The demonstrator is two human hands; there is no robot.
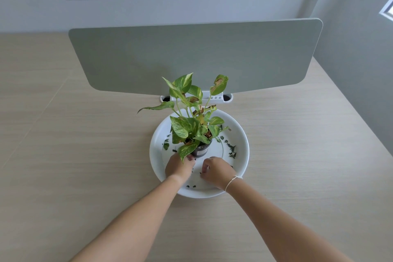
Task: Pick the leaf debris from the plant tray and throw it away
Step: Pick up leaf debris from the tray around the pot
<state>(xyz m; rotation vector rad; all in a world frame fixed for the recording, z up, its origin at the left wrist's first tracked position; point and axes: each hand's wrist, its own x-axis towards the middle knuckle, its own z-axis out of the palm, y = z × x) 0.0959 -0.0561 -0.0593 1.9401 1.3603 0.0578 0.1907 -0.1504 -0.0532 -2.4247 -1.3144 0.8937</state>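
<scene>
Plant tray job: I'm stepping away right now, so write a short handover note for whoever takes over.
Left hand: curled at the pot's base, contents unseen.
Right hand: fingers curled down at debris on the tray floor; grip unclear.
The potted pothos stands mid white tray.
Leaf debris is still scattered left, right and front.
No bin in view.
Left: gather all bits and throw them away.
</scene>
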